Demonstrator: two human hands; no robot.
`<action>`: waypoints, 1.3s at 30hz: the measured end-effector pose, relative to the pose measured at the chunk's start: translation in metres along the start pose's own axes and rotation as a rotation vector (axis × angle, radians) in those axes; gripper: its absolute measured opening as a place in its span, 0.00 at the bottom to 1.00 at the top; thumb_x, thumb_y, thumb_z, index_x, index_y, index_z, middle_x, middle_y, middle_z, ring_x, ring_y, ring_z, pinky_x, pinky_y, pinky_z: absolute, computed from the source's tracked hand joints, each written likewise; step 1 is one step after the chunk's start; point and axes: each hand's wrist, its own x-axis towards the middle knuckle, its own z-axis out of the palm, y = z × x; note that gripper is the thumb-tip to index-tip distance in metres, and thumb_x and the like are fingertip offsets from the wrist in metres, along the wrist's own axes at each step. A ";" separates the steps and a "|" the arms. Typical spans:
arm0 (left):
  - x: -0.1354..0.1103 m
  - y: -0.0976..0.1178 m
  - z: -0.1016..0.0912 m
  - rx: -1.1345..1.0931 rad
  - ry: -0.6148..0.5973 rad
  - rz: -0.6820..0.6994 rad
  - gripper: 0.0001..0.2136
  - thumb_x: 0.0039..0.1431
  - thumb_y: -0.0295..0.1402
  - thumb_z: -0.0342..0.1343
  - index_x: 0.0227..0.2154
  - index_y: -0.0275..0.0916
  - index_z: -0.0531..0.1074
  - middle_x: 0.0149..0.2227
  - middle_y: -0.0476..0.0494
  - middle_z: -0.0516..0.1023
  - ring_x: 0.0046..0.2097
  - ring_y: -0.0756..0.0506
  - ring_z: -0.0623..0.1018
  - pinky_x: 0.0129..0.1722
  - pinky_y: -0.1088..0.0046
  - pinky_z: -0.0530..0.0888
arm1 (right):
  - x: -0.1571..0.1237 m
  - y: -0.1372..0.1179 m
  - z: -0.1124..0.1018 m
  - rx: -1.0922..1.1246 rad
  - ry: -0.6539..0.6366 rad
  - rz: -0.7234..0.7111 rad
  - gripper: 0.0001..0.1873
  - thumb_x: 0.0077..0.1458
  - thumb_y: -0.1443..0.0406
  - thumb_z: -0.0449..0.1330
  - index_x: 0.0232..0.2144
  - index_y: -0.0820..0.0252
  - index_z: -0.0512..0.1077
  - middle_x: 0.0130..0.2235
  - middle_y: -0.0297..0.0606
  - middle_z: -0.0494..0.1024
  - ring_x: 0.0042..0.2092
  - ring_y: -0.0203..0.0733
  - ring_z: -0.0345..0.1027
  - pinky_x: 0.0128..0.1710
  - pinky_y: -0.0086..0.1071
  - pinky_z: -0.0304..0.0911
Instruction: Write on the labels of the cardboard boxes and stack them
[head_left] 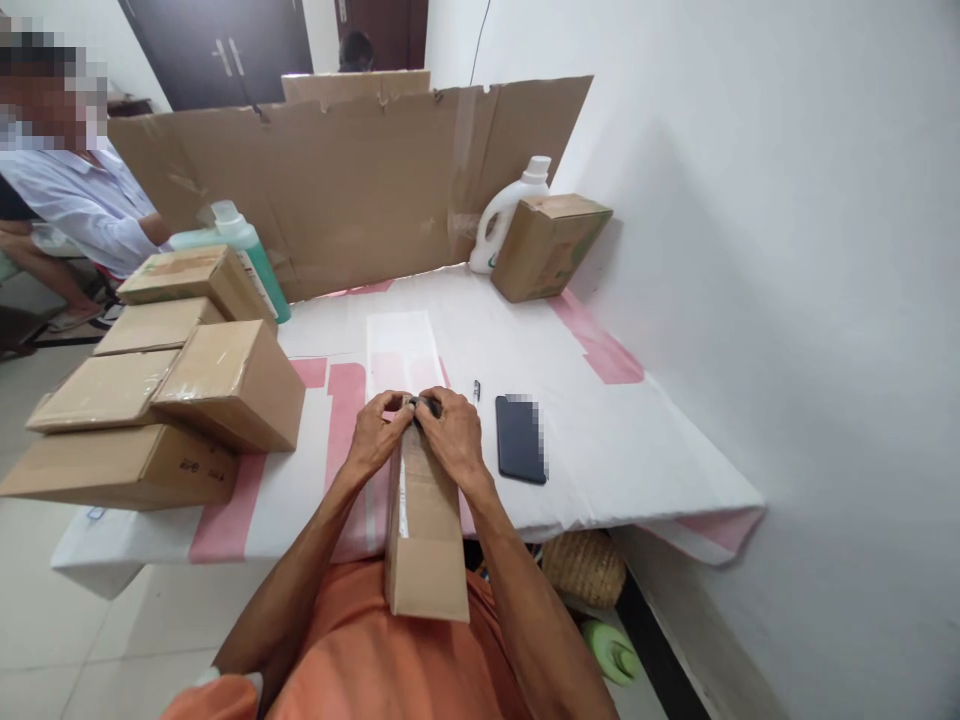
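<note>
L hand (375,430) & R hand (459,430) grips pinch small dark thing (429,406) at far end of box (431,570), which overhangs bench (637,450) edge. Tape (403,500) on top; far end prob. unfinished.

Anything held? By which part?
Left hand and right hand appear to pinch a small black object at the far end of the long brown cardboard box; its gripped part is hidden. Whether they also grip the box: can't tell.
</note>
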 end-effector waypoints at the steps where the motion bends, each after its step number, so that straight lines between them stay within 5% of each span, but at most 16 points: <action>1: 0.002 0.002 -0.001 0.008 0.000 -0.005 0.11 0.60 0.39 0.58 0.40 0.40 0.80 0.43 0.41 0.84 0.46 0.40 0.81 0.44 0.65 0.75 | -0.001 0.000 0.000 -0.001 0.002 0.008 0.11 0.63 0.66 0.59 0.43 0.60 0.80 0.46 0.43 0.84 0.47 0.48 0.74 0.47 0.36 0.63; 10: 0.006 0.004 -0.006 -0.011 0.031 -0.025 0.09 0.53 0.35 0.58 0.33 0.40 0.80 0.36 0.44 0.85 0.41 0.42 0.82 0.47 0.64 0.76 | -0.006 -0.011 0.003 -0.016 0.004 0.030 0.11 0.65 0.66 0.58 0.44 0.58 0.79 0.48 0.42 0.83 0.51 0.48 0.71 0.49 0.36 0.62; 18: -0.014 0.007 0.001 -0.144 -0.013 -0.067 0.17 0.57 0.40 0.60 0.47 0.39 0.77 0.51 0.39 0.82 0.53 0.39 0.79 0.50 0.63 0.76 | -0.008 -0.003 -0.005 0.004 -0.019 -0.012 0.11 0.67 0.65 0.56 0.42 0.58 0.79 0.46 0.42 0.83 0.49 0.47 0.71 0.49 0.35 0.61; 26: -0.016 0.007 0.013 -0.257 0.034 -0.159 0.13 0.56 0.35 0.56 0.44 0.40 0.74 0.47 0.42 0.80 0.51 0.42 0.78 0.53 0.64 0.73 | -0.002 0.013 -0.012 0.199 -0.041 -0.085 0.14 0.66 0.64 0.52 0.39 0.56 0.78 0.42 0.37 0.84 0.46 0.43 0.75 0.47 0.34 0.65; 29: -0.018 0.002 0.014 -0.264 0.041 -0.155 0.14 0.59 0.38 0.55 0.46 0.40 0.73 0.49 0.41 0.80 0.53 0.41 0.78 0.55 0.62 0.72 | -0.002 0.043 -0.022 0.206 0.051 0.091 0.20 0.71 0.58 0.45 0.45 0.58 0.75 0.45 0.42 0.83 0.47 0.44 0.77 0.46 0.35 0.68; 33: -0.022 -0.004 0.012 -0.301 -0.020 -0.117 0.18 0.57 0.40 0.57 0.50 0.41 0.71 0.54 0.40 0.78 0.57 0.39 0.76 0.59 0.59 0.71 | -0.003 0.078 -0.030 -0.100 0.011 0.411 0.15 0.64 0.57 0.60 0.39 0.64 0.76 0.42 0.58 0.82 0.48 0.59 0.77 0.46 0.45 0.68; 39: -0.027 -0.015 0.003 -0.381 -0.231 -0.070 0.35 0.52 0.45 0.63 0.61 0.41 0.62 0.65 0.35 0.68 0.62 0.34 0.72 0.60 0.54 0.71 | 0.003 0.089 -0.010 -0.066 -0.004 0.435 0.05 0.52 0.68 0.66 0.26 0.62 0.74 0.37 0.61 0.82 0.46 0.62 0.79 0.43 0.47 0.69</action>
